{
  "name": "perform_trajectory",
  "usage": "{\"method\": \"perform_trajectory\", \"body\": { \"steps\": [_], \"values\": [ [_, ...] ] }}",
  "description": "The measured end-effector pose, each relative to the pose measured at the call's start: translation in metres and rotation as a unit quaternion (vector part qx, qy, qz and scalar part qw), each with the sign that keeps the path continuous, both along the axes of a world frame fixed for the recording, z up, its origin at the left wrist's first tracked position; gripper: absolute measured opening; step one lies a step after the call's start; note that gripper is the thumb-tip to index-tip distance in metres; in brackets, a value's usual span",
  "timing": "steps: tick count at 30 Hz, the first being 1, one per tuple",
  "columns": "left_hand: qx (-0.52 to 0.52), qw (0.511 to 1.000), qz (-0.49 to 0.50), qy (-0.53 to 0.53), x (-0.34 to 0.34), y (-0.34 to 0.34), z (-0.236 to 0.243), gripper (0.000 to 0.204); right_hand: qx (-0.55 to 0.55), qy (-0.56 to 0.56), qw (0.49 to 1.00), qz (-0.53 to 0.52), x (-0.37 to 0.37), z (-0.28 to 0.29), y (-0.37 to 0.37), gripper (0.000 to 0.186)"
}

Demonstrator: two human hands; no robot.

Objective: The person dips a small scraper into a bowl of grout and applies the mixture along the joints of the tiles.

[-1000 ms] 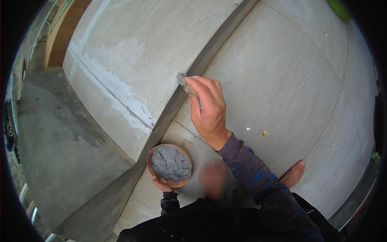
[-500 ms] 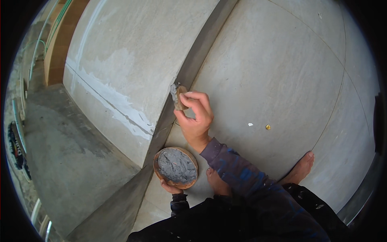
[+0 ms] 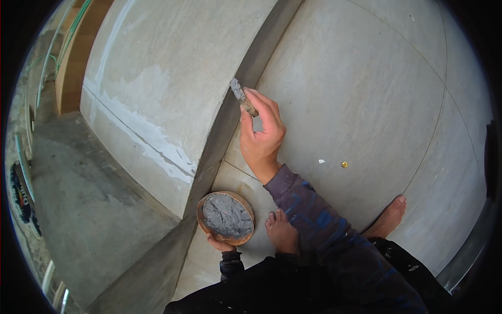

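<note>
My right hand (image 3: 265, 137) pinches a small flat brown spreader (image 3: 249, 106) between thumb and fingers. Grey paste (image 3: 237, 90) clings to its far end, which is at the upper edge of a grey raised ledge (image 3: 226, 112); whether it touches cannot be made out. Lower down, my left hand (image 3: 220, 244) grips the near rim of a round brown bowl (image 3: 242, 240). Thick, rough-surfaced grey filler (image 3: 227, 214) lies in the bowl. Most of my left fingers are hidden beneath it.
The ledge's broad grey slab (image 3: 178, 47) has a whitish smeared joint (image 3: 151, 149). Tiled floor (image 3: 355, 94) spreads to the right, with a white scrap (image 3: 321, 161) and a gold scrap (image 3: 344, 164). My bare feet (image 3: 282, 233) stand near the bowl. A brown board (image 3: 78, 57) rises at far left.
My right hand has moved away from me along the ledge edge with the spreader, which is now turned more edge-on. The bowl and left hand have barely moved.
</note>
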State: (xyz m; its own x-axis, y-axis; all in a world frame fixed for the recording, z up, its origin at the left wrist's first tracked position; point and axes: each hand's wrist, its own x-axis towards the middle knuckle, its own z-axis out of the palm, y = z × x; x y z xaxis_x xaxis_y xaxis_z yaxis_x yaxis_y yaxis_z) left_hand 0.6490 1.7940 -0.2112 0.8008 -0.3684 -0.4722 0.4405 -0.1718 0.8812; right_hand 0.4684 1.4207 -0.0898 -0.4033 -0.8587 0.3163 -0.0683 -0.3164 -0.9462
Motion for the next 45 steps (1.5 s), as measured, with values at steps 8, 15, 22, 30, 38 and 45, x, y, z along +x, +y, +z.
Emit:
{"method": "perform_trajectory", "body": {
  "steps": [8,15,22,30,38,45],
  "values": [
    [0.056,0.998,0.014,-0.002,-0.032,-0.032,0.026,0.063,0.005,0.053,0.978,0.2,0.014,-0.01,0.108,0.048],
    [0.071,0.995,0.041,-0.053,-0.022,-0.028,0.028,0.064,0.038,-0.027,0.996,0.074,0.022,0.0,0.05,0.049],
    [0.081,0.991,0.054,-0.088,-0.019,-0.02,0.018,0.064,-0.002,0.046,0.977,0.208,0.056,-0.012,0.136,0.048],
    [0.029,0.998,0.043,-0.025,-0.02,-0.022,0.019,0.062,0.08,-0.034,0.993,0.076,0.029,0.007,0.085,0.043],
    [0.051,0.997,0.038,-0.049,-0.023,-0.023,0.016,0.06,0.044,0.047,0.99,0.124,0.075,-0.001,0.149,0.042],
    [0.017,0.999,0.034,-0.035,-0.013,-0.013,0.011,0.062,0.168,-0.043,0.976,0.13,0.037,0.005,0.138,0.042]
  ]
}}
